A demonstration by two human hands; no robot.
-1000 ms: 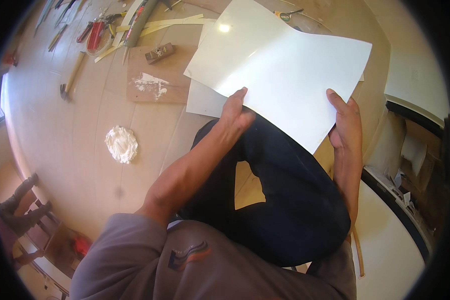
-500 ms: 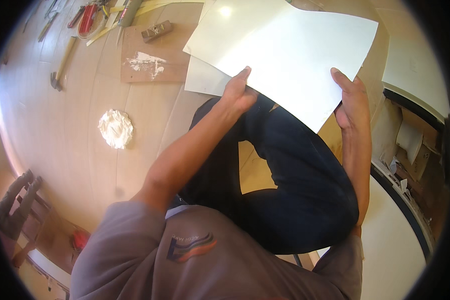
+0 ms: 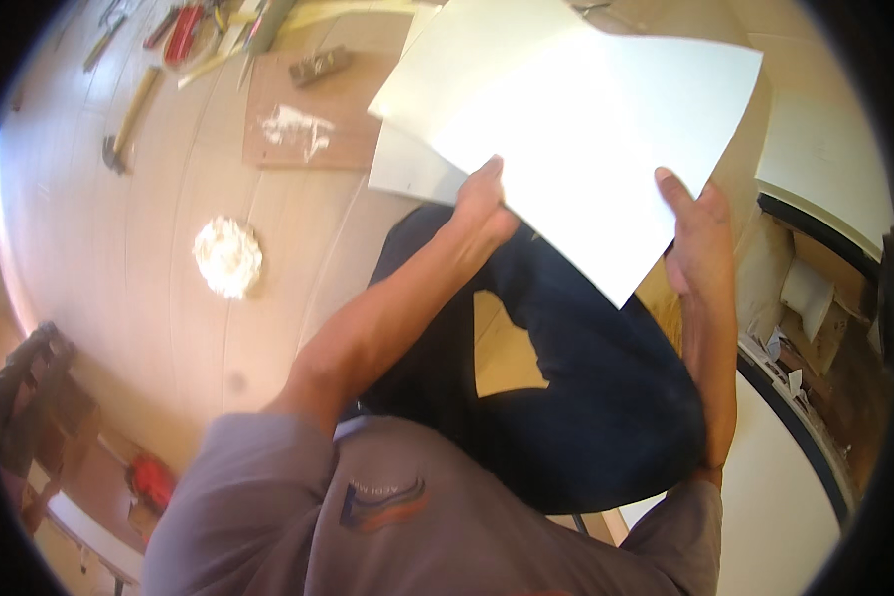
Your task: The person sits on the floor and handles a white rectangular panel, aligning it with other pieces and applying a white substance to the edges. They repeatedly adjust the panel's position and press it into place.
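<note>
A large white sheet with an irregular outline is held up over my knees, a corner pointing down toward my lap. My left hand is closed on its lower left edge, thumb on top and the other fingers hidden beneath. At the lower right edge my right hand grips it the same way, thumb lying along the top face. Whether the sheet is paper, card or thin laminate I cannot tell. Partly under it, to the left, lies another pale sheet.
Left of the sheets is a brown board with white smears and a dark wooden block. A hammer and a crumpled whitish round bundle lie on the floor. Several tools, one red, are at the far left. Open cabinetry stands right.
The sheet has come slightly nearer to me, its lower corner dropping further over my lap. Both hands have moved down a little with it, keeping their grip.
</note>
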